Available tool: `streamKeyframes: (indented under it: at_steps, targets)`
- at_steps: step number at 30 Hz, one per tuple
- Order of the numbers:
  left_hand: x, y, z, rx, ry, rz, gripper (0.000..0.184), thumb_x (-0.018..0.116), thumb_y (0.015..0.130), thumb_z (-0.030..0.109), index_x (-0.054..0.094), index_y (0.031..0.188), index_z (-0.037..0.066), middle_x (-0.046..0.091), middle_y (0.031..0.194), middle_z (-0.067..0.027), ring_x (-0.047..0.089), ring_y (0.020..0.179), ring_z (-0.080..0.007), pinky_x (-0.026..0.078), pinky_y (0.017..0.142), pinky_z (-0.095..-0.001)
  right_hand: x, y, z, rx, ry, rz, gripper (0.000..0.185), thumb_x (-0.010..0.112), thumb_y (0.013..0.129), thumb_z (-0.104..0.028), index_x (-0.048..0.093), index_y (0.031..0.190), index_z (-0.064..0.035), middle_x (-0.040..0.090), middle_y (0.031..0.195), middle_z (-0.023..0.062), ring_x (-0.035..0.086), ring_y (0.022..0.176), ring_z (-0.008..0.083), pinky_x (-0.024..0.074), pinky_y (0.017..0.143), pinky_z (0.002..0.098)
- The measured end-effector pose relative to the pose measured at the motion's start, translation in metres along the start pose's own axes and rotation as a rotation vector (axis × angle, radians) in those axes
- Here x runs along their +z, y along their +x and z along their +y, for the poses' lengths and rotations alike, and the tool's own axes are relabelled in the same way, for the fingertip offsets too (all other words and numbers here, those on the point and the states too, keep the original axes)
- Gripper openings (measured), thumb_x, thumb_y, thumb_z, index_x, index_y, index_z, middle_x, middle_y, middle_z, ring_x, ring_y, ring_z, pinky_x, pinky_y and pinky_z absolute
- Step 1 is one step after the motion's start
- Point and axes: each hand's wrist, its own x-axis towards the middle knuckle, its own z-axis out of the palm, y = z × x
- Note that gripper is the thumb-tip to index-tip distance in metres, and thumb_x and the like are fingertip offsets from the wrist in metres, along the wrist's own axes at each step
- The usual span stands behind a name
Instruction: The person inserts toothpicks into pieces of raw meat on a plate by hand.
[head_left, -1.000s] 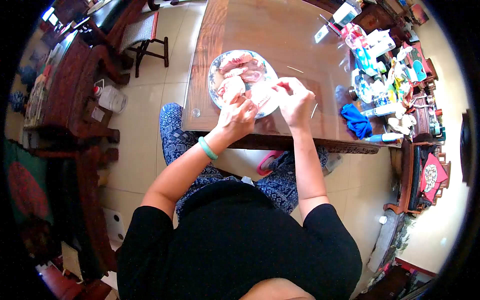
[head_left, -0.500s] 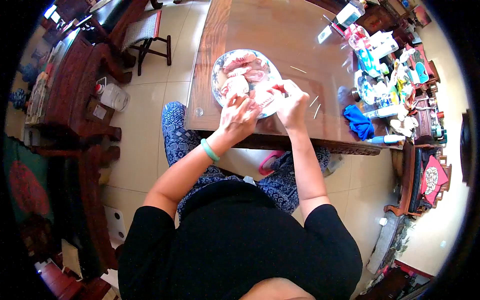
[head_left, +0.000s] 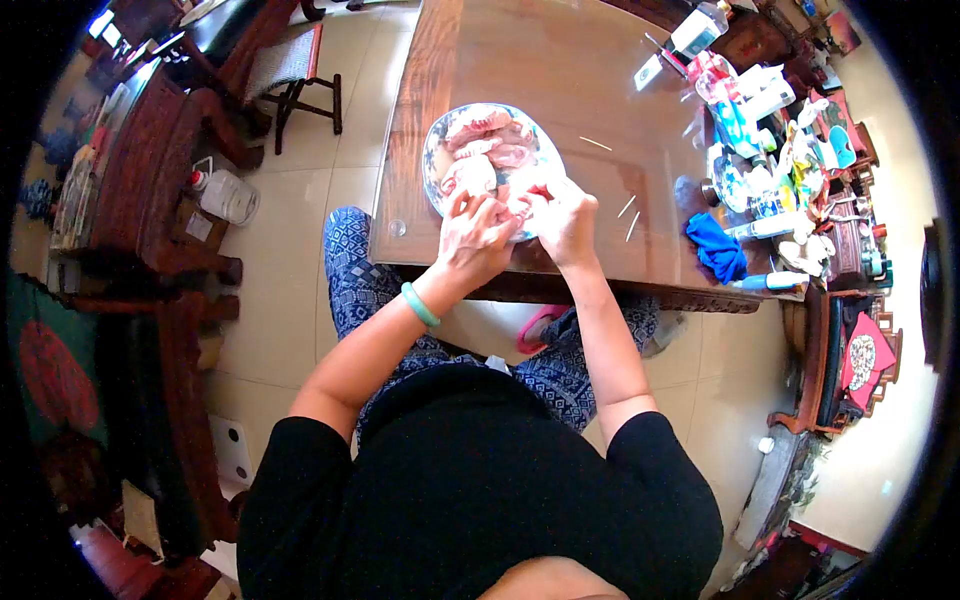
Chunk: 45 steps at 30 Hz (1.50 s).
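A round plate with a blue-patterned rim [head_left: 431, 172] stands near the table's front edge, bearing several pieces of pale pink raw meat [head_left: 478, 124]. Over its near side, my left hand [head_left: 478, 233] has its fingers curled on one piece of raw meat. My right hand [head_left: 566, 220] is closed in a pinch at the right side of that same piece. Whether a thin stick is between the right fingertips is too small to tell. To the right of the plate lie several thin wooden sticks like toothpicks, among them a toothpick [head_left: 596, 143] farther back.
The brown table [head_left: 560, 60] has a glossy top. On its right side are a blue cloth [head_left: 715, 246] and a crowd of bottles and packets [head_left: 745, 110]. A stool [head_left: 290, 70] and a clear plastic jug [head_left: 230, 195] stand on the floor at left.
My right hand has moved a little left and down, closer to my left hand. My left hand stays nearly in place on the meat.
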Motion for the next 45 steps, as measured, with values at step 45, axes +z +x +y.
streamKeyframes:
  at_steps: [45]
  targets:
    - [-0.037, 0.056, 0.009, -0.358, -0.467, -0.462, 0.029, 0.055, 0.074, 0.002, 0.073, 0.096, 0.008, 0.067, 0.099, -0.0207, 0.062, 0.097, -0.0356, 0.047, 0.086, -0.0453, -0.047, -0.004, -0.003, 0.129, 0.081, 0.389, 0.009, 0.073, 0.082, -0.005, 0.067, 0.088, -0.0019, 0.070, 0.075, 0.0061, 0.064, 0.068, 0.0108, 0.0512, 0.063, 0.0260]
